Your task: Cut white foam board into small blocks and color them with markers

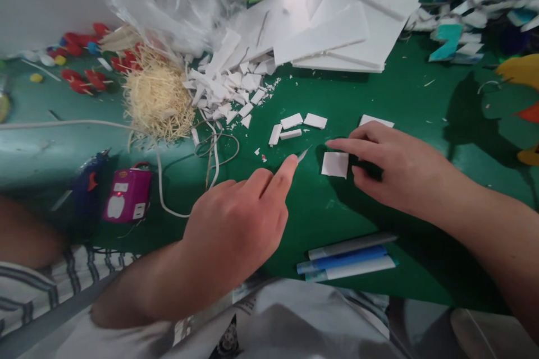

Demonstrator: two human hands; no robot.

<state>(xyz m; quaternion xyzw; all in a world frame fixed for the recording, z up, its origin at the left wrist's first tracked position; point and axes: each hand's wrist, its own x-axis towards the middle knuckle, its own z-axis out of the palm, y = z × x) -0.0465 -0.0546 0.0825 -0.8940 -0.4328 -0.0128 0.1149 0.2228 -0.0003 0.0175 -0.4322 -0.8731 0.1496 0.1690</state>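
My left hand (248, 213) is closed around a craft knife, whose pointed blade (303, 155) sticks out past the index fingertip; the handle is hidden in the fist. To the right of the blade, a small white foam board square (335, 164) lies flat on the green table. My right hand (379, 160) hovers at that square with thumb and index finger apart, the index tip by its upper edge and the thumb by its right side. Beyond the blade lie several small white foam strips (292, 120). Another white foam piece (376, 121) shows partly behind my right hand.
Markers (349, 262) lie near the front edge. White foam scraps (229, 87), a straw-like bundle (158, 98) and large foam sheets (324, 33) fill the back. A magenta box (128, 195) and white cable (162, 190) are at left. Another person's arm (29, 230) is at far left.
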